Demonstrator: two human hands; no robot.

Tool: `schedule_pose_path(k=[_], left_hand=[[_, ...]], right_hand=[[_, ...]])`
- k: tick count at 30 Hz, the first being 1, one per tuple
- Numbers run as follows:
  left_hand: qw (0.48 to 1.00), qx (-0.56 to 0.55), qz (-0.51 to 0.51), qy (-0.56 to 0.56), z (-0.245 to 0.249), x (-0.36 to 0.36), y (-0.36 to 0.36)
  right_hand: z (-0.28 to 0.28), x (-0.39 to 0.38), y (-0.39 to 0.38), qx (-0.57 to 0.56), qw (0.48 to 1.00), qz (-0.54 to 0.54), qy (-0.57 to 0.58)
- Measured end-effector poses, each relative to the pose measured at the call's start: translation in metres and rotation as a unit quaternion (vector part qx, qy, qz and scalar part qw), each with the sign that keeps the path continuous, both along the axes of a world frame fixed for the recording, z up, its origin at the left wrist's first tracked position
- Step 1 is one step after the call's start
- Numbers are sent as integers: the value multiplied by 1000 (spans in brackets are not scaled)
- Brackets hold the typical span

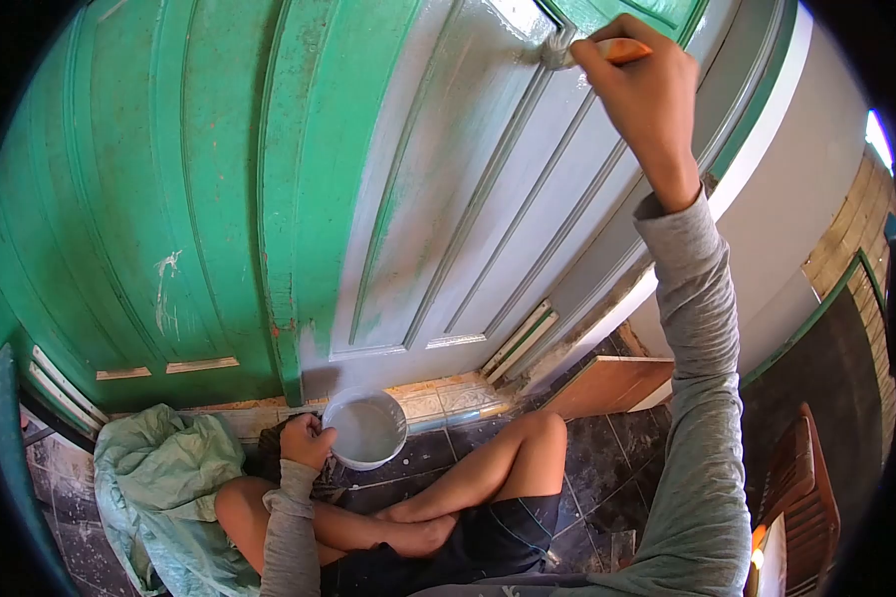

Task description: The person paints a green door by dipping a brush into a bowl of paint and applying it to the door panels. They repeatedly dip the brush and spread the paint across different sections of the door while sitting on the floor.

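High on the door, my right hand is closed around the orange handle of a paintbrush. Its bristles touch the moulding at the upper part of the grey-painted door leaf. Green still shows in streaks on that leaf's left panel and near its top. Down by the doorstep, my left hand is closed at the left rim of a white bucket of pale grey paint. The fingers wrapped around the rim are partly hidden. The bucket stands upright beside my crossed legs.
A green door leaf stands on the left, with scuffs of light paint. A crumpled pale green cloth lies on the dark tiled floor. A brown board leans by the right jamb. A wooden chair is at lower right.
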State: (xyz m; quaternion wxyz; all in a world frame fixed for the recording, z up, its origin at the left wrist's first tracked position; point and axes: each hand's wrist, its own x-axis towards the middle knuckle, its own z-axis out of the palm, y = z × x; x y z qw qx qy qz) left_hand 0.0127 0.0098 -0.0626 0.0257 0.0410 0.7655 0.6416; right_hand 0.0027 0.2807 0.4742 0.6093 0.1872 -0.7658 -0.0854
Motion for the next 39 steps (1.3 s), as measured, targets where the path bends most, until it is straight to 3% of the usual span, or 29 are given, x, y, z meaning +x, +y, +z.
schedule_pose_path(k=[1,4,7,9,10,13,14,17,18,19,21,23,25,27,29,32,33,35,38,39], left_hand=[[1000,7,0,-6,3,1,-1],[1000,16,2,-13,6,3,-2],[1000,12,3,-5,2,3,-3],[1000,26,2,-16,13,5,-5],[999,32,2,-12,9,1,-6],[999,43,-6,-20,-6,2,-10],[998,47,-10,-29,-6,2,-10],[998,45,-19,-44,8,4,-6],[998,44,-19,-45,15,5,-6],[998,44,-22,-49,20,7,-5],[997,46,-20,-57,26,8,-6],[996,64,-24,-56,18,5,-8],[995,68,-26,-70,21,8,-6],[996,47,-33,-65,7,8,-4],[997,37,-36,-59,8,6,-7],[998,17,-34,-41,19,9,-8],[998,24,-35,-49,21,8,-8],[997,34,-38,-65,24,7,-6],[996,56,-45,-61,17,8,-5],[996,49,-44,-65,18,10,-7]], right_hand=[[1,0,-2,-37,999,27,9],[12,-3,1,12,996,12,90],[-20,0,-6,-18,995,5,-96],[-52,3,-5,73,992,23,-101],[-57,13,-9,3,982,60,-180],[-37,18,0,-10,992,123,-32],[-24,21,-1,10,995,99,1],[-31,-8,21,136,986,97,-22],[-50,-5,24,194,979,27,-50],[-72,0,20,158,979,80,-101],[-94,22,18,130,969,75,-196],[-78,35,22,100,971,130,-172],[-39,28,34,108,988,100,-39],[-3,13,40,118,986,115,0],[8,14,43,136,977,83,-139],[25,23,61,114,966,84,-215],[32,21,61,141,978,78,-133],[48,13,36,85,955,250,-135],[51,23,31,-17,938,143,-316],[59,26,37,70,962,69,-254]])
